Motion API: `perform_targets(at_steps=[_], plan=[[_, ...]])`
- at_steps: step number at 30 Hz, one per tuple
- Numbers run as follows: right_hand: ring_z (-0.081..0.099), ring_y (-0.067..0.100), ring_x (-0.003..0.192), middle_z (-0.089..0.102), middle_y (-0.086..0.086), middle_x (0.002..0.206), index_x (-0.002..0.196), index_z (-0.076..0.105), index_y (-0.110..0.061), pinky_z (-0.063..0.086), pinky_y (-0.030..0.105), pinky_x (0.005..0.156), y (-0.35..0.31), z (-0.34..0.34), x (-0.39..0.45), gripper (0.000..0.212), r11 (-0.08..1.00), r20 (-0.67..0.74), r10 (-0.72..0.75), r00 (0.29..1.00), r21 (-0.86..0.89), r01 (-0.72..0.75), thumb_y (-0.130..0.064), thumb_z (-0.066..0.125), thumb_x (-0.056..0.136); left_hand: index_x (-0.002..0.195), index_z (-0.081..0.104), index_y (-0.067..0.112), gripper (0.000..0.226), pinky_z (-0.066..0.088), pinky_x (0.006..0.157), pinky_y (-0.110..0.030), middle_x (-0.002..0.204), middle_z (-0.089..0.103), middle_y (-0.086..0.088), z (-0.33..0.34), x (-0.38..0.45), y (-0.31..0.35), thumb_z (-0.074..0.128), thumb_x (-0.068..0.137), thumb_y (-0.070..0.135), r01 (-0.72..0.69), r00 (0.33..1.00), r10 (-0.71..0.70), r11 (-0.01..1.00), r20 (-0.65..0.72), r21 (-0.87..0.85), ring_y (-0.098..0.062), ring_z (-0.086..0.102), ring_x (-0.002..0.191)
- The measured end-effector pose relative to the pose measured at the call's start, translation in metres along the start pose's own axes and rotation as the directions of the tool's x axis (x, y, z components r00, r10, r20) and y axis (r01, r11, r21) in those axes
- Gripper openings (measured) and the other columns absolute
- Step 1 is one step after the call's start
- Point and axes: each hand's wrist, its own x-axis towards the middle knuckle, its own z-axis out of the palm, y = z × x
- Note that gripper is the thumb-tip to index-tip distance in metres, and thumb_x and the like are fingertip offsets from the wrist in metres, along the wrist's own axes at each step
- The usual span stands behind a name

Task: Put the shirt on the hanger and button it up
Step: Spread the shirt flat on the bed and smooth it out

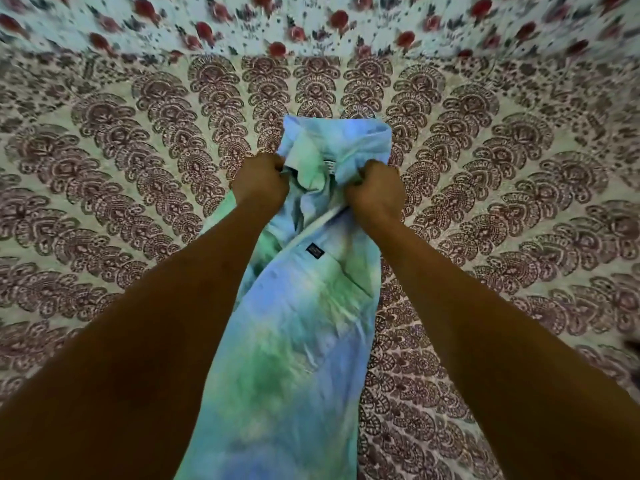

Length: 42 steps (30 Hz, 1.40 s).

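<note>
While both hands grip shirt (304,306), patterned bedsheet (485,202) lies beneath.

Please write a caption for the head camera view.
Both hands, left and right, grip a tie-dye shirt near its collar above a patterned bedsheet.

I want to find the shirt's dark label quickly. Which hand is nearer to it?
Right. The right hand grips the shirt just above and right of the dark label; the left hand grips fabric farther off, up and left.

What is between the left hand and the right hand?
In the head view, the bunched collar area of the tie-dye shirt lies between the left hand and right hand; both grip it.
</note>
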Motion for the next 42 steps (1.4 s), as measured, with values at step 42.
perform_targets(at_steps=[42], plan=[[0.053, 0.023, 0.061, 0.051, 0.027, 0.076, 0.098, 0.057, 0.001, 0.044, 0.04, 0.061, -0.167, -0.676, -0.563, 0.019, 0.353, -0.657, -0.245, 0.713, 0.624, 0.697, -0.016, 0.048, 0.096, 0.073, 0.057, 0.019, 0.023, 0.047, 0.055, -0.022, 0.06, 0.061, 0.006, -0.699, -0.599, 0.214, 0.044, 0.092, 0.019, -0.49, 0.868, 0.049, 0.242, -0.494, -0.837, -0.008, 0.058, 0.053]])
